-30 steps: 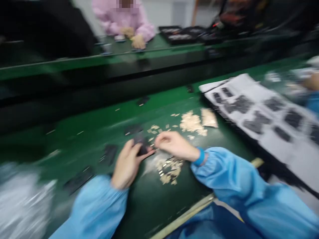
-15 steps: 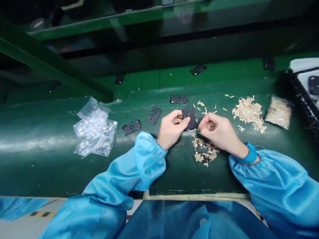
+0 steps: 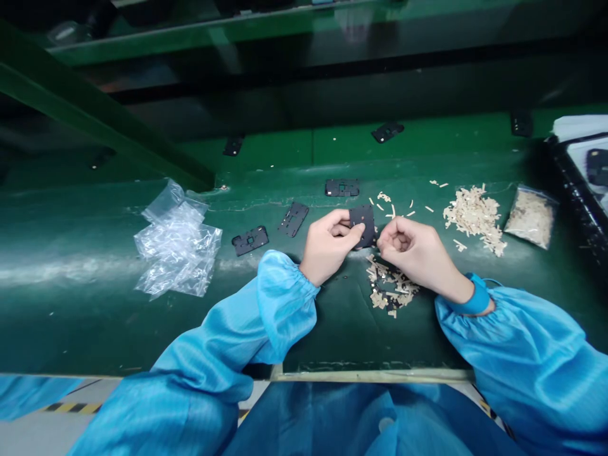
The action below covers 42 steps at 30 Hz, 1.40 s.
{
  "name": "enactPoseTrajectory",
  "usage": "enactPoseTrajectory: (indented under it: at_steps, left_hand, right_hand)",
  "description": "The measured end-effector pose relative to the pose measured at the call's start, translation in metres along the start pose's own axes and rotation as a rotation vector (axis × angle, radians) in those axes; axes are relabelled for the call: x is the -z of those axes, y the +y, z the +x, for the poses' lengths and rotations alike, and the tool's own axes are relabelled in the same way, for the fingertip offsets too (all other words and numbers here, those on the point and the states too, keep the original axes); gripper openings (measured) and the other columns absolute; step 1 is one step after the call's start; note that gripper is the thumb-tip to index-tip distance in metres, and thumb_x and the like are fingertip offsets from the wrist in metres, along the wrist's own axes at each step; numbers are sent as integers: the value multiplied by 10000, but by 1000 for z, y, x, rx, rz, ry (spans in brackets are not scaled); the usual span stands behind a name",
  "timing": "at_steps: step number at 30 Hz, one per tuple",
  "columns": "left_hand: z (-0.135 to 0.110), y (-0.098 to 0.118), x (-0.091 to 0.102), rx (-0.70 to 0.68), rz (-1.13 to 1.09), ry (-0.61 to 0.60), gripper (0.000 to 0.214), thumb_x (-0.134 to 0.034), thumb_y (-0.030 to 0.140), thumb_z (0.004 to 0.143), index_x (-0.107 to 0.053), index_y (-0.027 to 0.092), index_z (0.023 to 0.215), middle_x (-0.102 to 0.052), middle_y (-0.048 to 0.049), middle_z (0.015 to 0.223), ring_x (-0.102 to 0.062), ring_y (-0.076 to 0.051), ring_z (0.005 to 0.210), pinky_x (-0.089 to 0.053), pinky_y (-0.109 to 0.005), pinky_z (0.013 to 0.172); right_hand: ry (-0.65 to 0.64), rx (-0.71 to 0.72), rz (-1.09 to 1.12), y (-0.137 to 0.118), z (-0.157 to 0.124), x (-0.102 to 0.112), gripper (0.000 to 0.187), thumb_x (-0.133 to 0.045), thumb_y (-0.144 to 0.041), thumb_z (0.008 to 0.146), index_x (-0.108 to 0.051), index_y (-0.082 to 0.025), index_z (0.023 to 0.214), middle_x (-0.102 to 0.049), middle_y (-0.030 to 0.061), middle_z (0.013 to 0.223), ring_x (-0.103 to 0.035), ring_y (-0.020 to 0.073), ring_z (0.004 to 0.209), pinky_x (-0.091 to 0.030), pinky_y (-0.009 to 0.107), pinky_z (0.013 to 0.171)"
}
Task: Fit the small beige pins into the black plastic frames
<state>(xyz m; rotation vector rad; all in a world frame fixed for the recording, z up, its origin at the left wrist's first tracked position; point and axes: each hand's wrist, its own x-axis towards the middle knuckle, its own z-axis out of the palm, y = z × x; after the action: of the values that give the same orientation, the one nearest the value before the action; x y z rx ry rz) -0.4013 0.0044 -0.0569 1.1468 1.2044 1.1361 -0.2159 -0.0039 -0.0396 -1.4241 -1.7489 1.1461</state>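
Between the thumb and fingers of my left hand (image 3: 331,244) is a flat black plastic plate (image 3: 363,223) with small holes, held up off the bench. My right hand (image 3: 407,250) is closed in a pinch at the plate's right edge; whatever lies between its fingertips is too small to make out. Just below the hands is a ring-shaped heap of small beige and black strips (image 3: 390,292). Several similar black plates lie about, among them one plate (image 3: 342,187) behind my left hand, a second plate (image 3: 293,219) and a third plate (image 3: 250,240) to its left.
Clear plastic bags (image 3: 180,247) are piled at the left. On the right are a heap of beige strips (image 3: 476,215), a zip bag of strips (image 3: 531,216) and a black-rimmed tray (image 3: 577,190). A green post (image 3: 118,136) slants over the back left of the green bench (image 3: 332,342).
The view has shifted slightly. The plate in my left hand sits a little further right, and my right hand keeps nearly the same pinch beside it.
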Motion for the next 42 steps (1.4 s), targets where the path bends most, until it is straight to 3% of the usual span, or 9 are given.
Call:
enactPoseTrajectory:
  at_steps: [20,31,42]
  left_hand:
    - [-1,1,1,9,-8,-3,229,-765,299,769,-723,143,932,-746,-34,830,-662,-110,641,-570,-220,614]
    - [0,-1,1,16,-47,1,239,-768,308,769,-715,141,932,-741,-30,823,-653,-103,628,-563,-219,613]
    - [-2,-2,1,12,-16,-9,228,-761,297,779,-722,145,944,-745,-30,838,-659,-102,642,-551,-212,618]
  right_hand:
    - [-111,-49,112,0,2,6,178,-683,-347,849,-643,-180,800,-502,-31,619,-372,94,532,-306,241,482]
    - [-43,-89,128,0,3,6,55,-670,-207,745,-633,-171,764,-552,-32,625,-427,91,540,-340,237,501]
    - [-67,-60,74,4,3,5,35,-653,-190,745,-619,-186,755,-509,-44,589,-414,97,538,-330,239,499]
